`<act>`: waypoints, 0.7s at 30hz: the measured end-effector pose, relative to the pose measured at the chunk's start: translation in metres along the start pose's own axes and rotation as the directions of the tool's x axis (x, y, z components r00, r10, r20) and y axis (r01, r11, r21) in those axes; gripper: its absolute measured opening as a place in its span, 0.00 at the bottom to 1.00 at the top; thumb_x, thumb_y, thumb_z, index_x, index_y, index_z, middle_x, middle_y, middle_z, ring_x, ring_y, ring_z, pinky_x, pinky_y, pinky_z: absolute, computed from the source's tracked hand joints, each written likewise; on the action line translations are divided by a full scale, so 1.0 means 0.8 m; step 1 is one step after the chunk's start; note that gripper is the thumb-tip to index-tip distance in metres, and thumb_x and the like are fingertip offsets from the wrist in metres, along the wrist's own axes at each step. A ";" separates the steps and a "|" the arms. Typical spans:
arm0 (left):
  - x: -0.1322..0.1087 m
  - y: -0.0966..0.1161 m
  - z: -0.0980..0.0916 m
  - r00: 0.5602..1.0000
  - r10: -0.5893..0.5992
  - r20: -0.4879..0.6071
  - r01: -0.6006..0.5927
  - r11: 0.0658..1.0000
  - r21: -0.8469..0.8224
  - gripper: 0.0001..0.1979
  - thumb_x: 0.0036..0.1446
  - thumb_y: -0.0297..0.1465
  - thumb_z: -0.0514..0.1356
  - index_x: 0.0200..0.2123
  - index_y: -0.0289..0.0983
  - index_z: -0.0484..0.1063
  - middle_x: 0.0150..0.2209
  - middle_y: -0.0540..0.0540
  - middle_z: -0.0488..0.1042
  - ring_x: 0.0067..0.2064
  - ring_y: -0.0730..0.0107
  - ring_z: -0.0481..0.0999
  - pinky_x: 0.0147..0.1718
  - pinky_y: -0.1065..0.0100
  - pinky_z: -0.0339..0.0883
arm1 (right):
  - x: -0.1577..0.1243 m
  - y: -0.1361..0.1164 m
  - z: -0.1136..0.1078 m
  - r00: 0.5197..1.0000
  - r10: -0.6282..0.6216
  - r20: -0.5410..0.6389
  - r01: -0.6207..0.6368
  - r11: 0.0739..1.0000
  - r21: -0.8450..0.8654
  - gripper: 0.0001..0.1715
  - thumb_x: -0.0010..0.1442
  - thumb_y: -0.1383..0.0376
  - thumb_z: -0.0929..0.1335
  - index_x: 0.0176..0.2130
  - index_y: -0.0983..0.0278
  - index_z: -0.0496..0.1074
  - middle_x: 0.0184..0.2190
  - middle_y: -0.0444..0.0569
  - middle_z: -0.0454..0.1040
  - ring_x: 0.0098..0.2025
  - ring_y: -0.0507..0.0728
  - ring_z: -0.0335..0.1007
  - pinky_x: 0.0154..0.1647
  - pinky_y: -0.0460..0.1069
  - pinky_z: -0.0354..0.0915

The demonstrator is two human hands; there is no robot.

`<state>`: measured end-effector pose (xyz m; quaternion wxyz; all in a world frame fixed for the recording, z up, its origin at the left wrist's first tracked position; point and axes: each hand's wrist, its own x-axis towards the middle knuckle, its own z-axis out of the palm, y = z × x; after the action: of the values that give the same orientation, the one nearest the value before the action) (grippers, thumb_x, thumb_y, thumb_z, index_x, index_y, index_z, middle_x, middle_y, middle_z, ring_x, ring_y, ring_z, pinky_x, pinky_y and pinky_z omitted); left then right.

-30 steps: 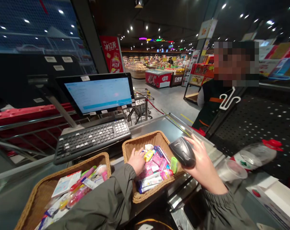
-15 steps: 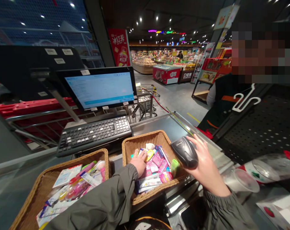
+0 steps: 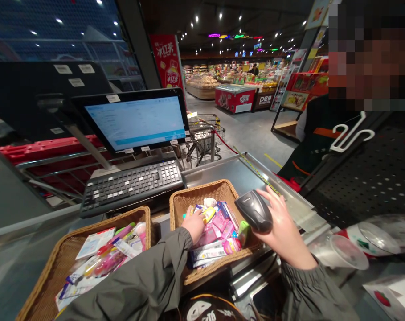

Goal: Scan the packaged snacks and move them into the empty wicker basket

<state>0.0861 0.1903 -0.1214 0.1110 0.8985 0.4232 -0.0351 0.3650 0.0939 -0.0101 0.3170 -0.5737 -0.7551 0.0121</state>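
My right hand (image 3: 280, 227) grips a black barcode scanner (image 3: 255, 211) above the right edge of the middle basket (image 3: 218, 186). Inside that wicker basket lie small packaged goods, among them pink packs (image 3: 220, 221), a yellow item (image 3: 208, 215) and a green item (image 3: 243, 232). My left hand (image 3: 194, 223) reaches into its left side, fingers on the goods beside the yellow item; whether they pinch anything is too small to tell. A second wicker basket (image 3: 60, 249) at the lower left holds tubes, a white card pack (image 3: 94, 243) and pink items.
Behind the baskets are a keyboard (image 3: 135, 185) and a lit monitor (image 3: 138, 120). The metal counter (image 3: 218, 168) runs beyond the middle basket. A person (image 3: 314, 133) stands at the right behind a white hanger (image 3: 352, 136). Plastic tubs (image 3: 349, 252) sit at the lower right.
The scanner and my right hand have shifted slightly left. My left fingers have moved a little on the goods, and the yellow item beside them has turned slightly. The view has shifted slightly.
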 end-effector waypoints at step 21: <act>-0.035 0.016 -0.218 0.827 0.034 -0.561 0.032 0.994 0.107 0.13 0.65 0.29 0.53 0.32 0.38 0.76 0.60 0.44 0.69 0.70 0.51 0.52 0.63 0.32 0.22 | 0.016 -0.069 -0.015 0.990 -0.143 0.019 0.144 0.988 -0.048 0.26 0.56 0.61 0.67 0.54 0.62 0.69 0.63 0.61 0.61 0.71 0.73 0.41 0.66 0.77 0.43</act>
<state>0.0729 0.2015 0.0546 -0.0688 0.8741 0.4341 0.2068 0.3212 0.0821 0.0263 0.2970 -0.5255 -0.7969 -0.0249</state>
